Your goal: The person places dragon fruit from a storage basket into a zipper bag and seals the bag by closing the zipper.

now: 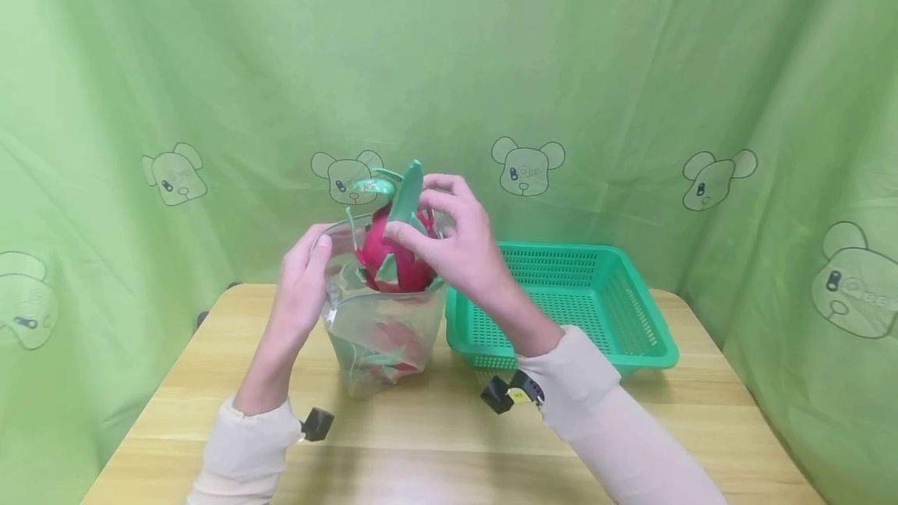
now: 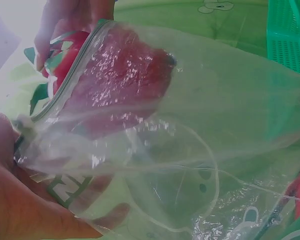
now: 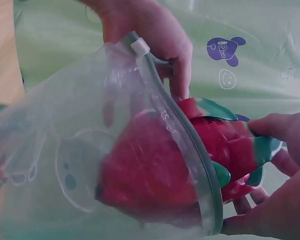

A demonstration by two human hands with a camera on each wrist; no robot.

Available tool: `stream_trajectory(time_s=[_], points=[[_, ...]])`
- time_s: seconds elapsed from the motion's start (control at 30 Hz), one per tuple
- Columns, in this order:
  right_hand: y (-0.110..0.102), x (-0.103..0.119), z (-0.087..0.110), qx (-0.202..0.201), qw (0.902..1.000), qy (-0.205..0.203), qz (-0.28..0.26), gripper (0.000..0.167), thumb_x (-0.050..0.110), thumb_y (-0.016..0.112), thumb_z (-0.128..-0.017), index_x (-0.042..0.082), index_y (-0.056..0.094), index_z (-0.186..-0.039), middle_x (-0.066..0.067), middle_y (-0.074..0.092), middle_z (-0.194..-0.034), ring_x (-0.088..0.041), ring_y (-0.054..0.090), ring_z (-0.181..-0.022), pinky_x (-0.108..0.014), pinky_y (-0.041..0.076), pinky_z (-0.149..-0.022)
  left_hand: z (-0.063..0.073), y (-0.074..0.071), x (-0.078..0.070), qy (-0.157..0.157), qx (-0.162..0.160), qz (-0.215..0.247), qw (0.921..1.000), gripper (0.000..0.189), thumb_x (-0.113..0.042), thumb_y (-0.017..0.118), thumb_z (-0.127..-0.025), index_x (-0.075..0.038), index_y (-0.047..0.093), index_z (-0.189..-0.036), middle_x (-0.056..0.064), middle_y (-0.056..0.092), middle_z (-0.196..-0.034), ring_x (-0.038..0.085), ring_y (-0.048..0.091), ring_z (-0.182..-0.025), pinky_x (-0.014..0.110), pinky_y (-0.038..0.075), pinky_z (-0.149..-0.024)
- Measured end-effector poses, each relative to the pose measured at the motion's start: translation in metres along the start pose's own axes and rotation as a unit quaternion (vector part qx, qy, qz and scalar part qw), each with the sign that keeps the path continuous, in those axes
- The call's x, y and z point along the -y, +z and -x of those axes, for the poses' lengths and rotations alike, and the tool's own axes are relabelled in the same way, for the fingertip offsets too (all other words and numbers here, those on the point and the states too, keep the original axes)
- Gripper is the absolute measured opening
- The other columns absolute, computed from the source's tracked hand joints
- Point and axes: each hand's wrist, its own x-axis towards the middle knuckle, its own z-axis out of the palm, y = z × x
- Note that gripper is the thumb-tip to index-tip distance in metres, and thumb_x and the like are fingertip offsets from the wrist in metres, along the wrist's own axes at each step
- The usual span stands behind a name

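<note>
My left hand point(image 1: 298, 279) grips the rim of a clear zip bag point(image 1: 344, 345), thumb inside the mouth. A red dragon fruit point(image 1: 382, 248) with green leaf tips, shiny like a model, stands partly inside that mouth. My right hand point(image 1: 459, 236) pinches it by its green leafy top. In the right wrist view, the fruit's rounded body point(image 3: 145, 170) shows through the plastic, and its leafy end sticks out past the zip edge toward my right hand point(image 3: 285, 175). Lower in the bag lies another red and green fruit point(image 1: 400, 341), blurred by the plastic.
A green perforated plastic basket point(image 1: 648, 318) stands on the wooden table point(image 1: 435, 443), just right of the bag. Behind and at both sides hangs a green curtain point(image 1: 435, 61) printed with bear heads. Each wrist carries a small black camera point(image 1: 317, 424).
</note>
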Motion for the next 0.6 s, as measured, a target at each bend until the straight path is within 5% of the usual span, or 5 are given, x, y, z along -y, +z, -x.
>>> stream_trajectory(time_s=[0.27,0.6], points=[[0.0005,0.0018,0.0044,-0.022,0.9964,-0.010,0.081,0.031,0.025,0.085,-0.085,0.008,0.061,-0.076,0.000,0.052,-0.114,-0.018,0.050,-0.108,-0.036,0.056,-0.073,0.0016,-0.0014,-0.0011,-0.011,-0.001,-0.002,0.9999,0.039,-0.023,0.034,-0.112,-0.003,0.058,-0.136,0.014,0.064,-0.134,0.029,0.060,-0.125,0.054,0.048,-0.107],[0.0014,0.0093,0.0080,0.018,0.9920,0.025,0.123,0.012,0.020,0.083,-0.089,0.012,0.075,-0.092,0.002,0.070,-0.076,-0.016,0.066,-0.067,-0.029,0.059,-0.056,0.0037,0.0001,-0.0019,-0.002,0.001,0.005,1.0000,0.038,-0.022,0.035,-0.112,-0.003,0.060,-0.134,0.015,0.066,-0.131,0.028,0.061,-0.123,0.053,0.047,-0.106]])
